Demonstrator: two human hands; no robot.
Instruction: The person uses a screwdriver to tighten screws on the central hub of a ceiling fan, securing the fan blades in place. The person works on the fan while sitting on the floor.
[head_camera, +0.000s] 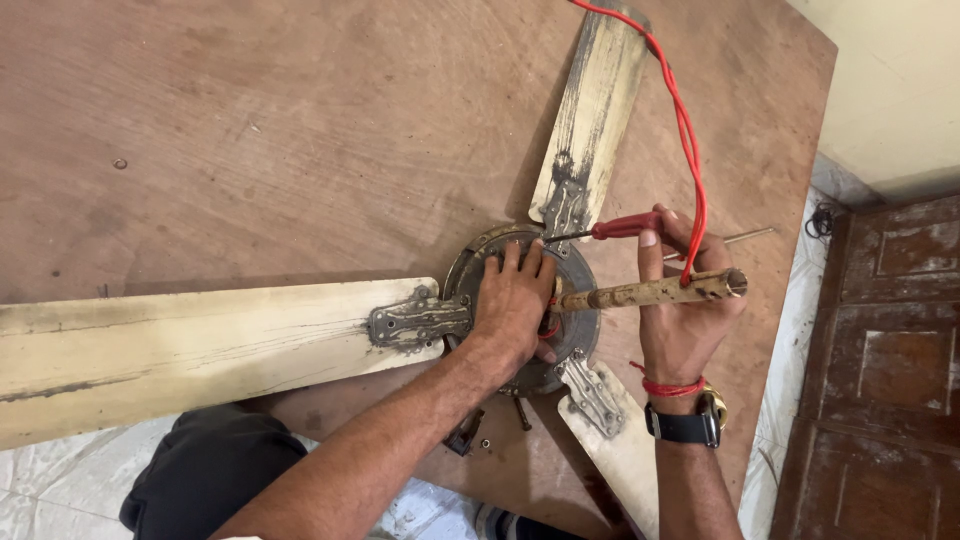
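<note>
Left hand (515, 300) presses flat, fingers spread, on the fan motor housing (575, 325); right hand (680, 300) pinches a red-handled screwdriver (610, 230), whose tip may slip off the blade bracket (563, 205).

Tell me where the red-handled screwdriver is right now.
In the head view the screwdriver is right of centre, held in the right hand, its tip at the fan hub near the upper blade's bracket.

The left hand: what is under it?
The left hand lies flat on the fan's round motor housing. Its dark rim and a bit of red wire show; the housing's centre is covered.
</note>
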